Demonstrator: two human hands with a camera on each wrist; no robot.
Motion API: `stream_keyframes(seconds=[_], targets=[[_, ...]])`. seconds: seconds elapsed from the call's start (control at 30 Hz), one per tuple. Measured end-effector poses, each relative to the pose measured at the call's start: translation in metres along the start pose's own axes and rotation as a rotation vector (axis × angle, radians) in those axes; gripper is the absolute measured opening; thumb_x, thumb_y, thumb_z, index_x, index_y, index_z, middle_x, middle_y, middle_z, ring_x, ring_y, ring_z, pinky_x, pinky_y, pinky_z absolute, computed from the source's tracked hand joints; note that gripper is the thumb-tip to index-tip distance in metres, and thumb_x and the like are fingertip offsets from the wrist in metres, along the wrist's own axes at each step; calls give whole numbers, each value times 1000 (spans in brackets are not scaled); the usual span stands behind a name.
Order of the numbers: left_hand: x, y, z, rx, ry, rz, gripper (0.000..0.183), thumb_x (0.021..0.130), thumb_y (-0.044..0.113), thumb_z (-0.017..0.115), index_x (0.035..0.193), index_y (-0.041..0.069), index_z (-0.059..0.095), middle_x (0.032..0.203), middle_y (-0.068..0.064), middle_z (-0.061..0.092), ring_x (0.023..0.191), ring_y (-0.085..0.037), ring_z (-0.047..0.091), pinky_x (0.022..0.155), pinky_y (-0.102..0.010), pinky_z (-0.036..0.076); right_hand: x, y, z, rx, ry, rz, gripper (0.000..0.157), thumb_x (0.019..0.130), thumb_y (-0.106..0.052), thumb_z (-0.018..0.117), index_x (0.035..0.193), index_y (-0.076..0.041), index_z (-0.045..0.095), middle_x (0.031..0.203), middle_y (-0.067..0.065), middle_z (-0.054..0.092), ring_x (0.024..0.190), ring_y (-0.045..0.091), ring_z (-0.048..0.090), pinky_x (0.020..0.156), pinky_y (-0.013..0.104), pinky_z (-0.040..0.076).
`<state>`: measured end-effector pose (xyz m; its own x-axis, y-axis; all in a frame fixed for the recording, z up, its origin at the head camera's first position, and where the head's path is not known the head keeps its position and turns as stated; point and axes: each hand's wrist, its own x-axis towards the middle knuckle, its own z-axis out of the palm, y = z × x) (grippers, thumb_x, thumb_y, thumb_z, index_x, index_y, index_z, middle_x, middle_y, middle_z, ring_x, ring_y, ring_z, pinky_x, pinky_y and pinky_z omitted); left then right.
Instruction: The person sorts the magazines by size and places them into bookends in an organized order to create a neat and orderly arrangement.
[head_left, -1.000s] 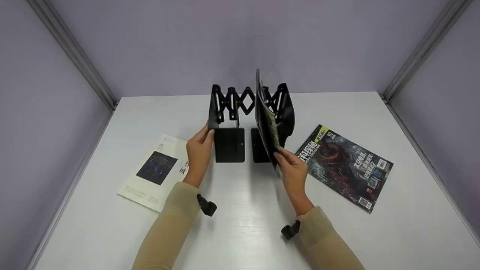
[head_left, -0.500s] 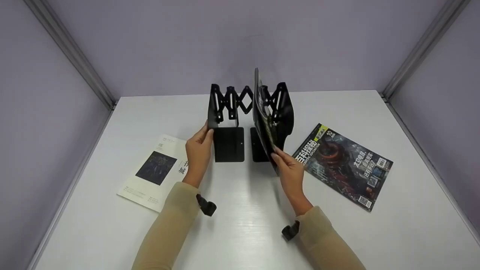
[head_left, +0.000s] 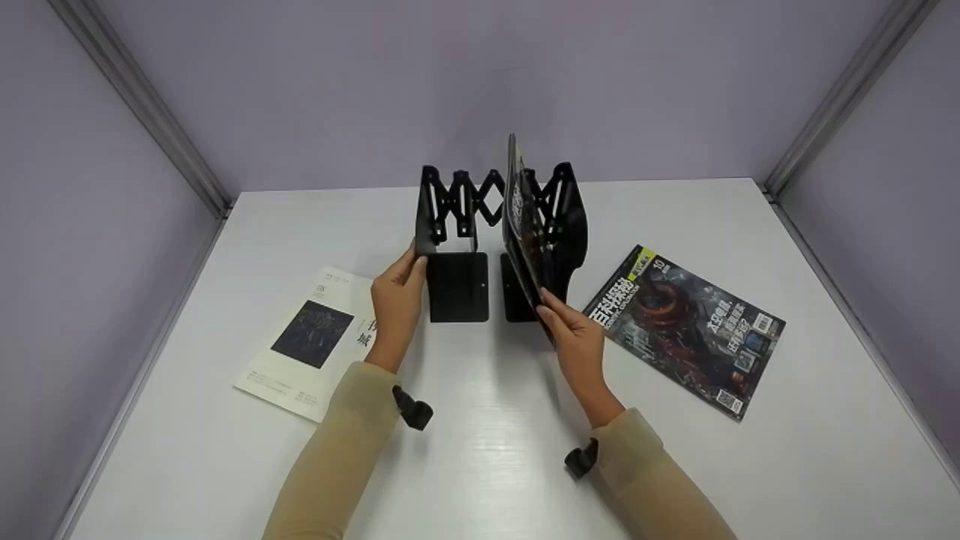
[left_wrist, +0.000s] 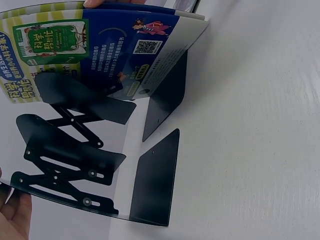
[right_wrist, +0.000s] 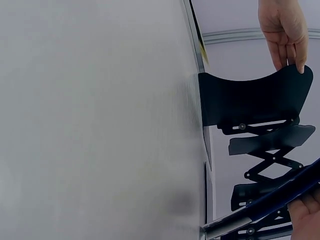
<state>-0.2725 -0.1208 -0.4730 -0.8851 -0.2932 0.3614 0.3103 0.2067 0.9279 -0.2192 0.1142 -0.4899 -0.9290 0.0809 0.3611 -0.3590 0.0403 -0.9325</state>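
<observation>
A black extendable book rack (head_left: 459,289) with scissor-link bars stands at the middle of the table. My left hand (head_left: 397,304) pinches its left end plate (right_wrist: 255,97) between thumb and fingers. My right hand (head_left: 579,341) grips the near edge of a magazine (head_left: 523,214), which stands upright and tilted at the right part of the rack. In the left wrist view the magazine cover (left_wrist: 107,55) shows blue with green and yellow stripes. Its lower corner is close to the rack's right base plate (left_wrist: 170,97); whether they touch I cannot tell.
A white booklet (head_left: 292,375) with a dark square picture lies flat at the left, partly behind my left hand. On the right lies a dark magazine (head_left: 686,337) with a red machine on its cover. Pale panels (head_left: 480,90) wall in the white table (head_left: 480,465).
My right hand has moved slightly left and away from me, carrying the magazine with it; the magazine's cover has turned a little. The left hand keeps its place on the rack's end plate.
</observation>
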Motion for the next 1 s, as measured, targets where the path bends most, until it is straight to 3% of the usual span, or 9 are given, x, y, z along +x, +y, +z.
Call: stream_keyframes(seconds=[0.1, 0.33, 0.53, 0.77, 1.0], targets=[[-1, 4, -1, -34, -15, -5, 36, 89, 16, 57, 122, 2, 52, 123, -7, 52, 114, -14, 49, 90, -19, 42, 0, 0, 0, -26, -15, -4, 31, 86, -7, 59, 116, 2, 57, 118, 15, 55, 104, 17, 56, 76, 17, 48], [-8, 33, -3, 11, -2, -22, 34, 89, 8, 55, 121, -4, 51, 122, -14, 52, 114, -19, 49, 90, -21, 42, 2, -2, -2, -10, -53, 25, 34, 83, -8, 62, 116, 2, 57, 117, 15, 56, 102, 17, 57, 81, 24, 49], [-9, 34, -3, 2, 0, -30, 34, 89, 8, 55, 120, -4, 51, 121, -14, 52, 113, -19, 49, 90, -22, 43, 2, -4, -12, -8, -87, 59, 37, 81, -6, 65, 116, 2, 58, 114, 15, 58, 95, 20, 61, 79, 27, 50], [-10, 34, -3, -10, 3, -23, 34, 89, 8, 55, 120, -5, 51, 122, -13, 52, 114, -17, 48, 90, -19, 42, 5, -5, -35, -177, -82, 142, 41, 79, -15, 69, 117, -2, 58, 116, 10, 58, 105, 19, 55, 82, 21, 47], [-9, 33, -3, -13, -1, -24, 34, 89, 8, 55, 120, -5, 51, 122, -14, 52, 114, -19, 49, 89, -20, 42, 12, 26, -72, -322, -47, 180, 51, 73, -34, 73, 115, -9, 61, 113, 6, 61, 102, 16, 57, 74, 14, 48]])
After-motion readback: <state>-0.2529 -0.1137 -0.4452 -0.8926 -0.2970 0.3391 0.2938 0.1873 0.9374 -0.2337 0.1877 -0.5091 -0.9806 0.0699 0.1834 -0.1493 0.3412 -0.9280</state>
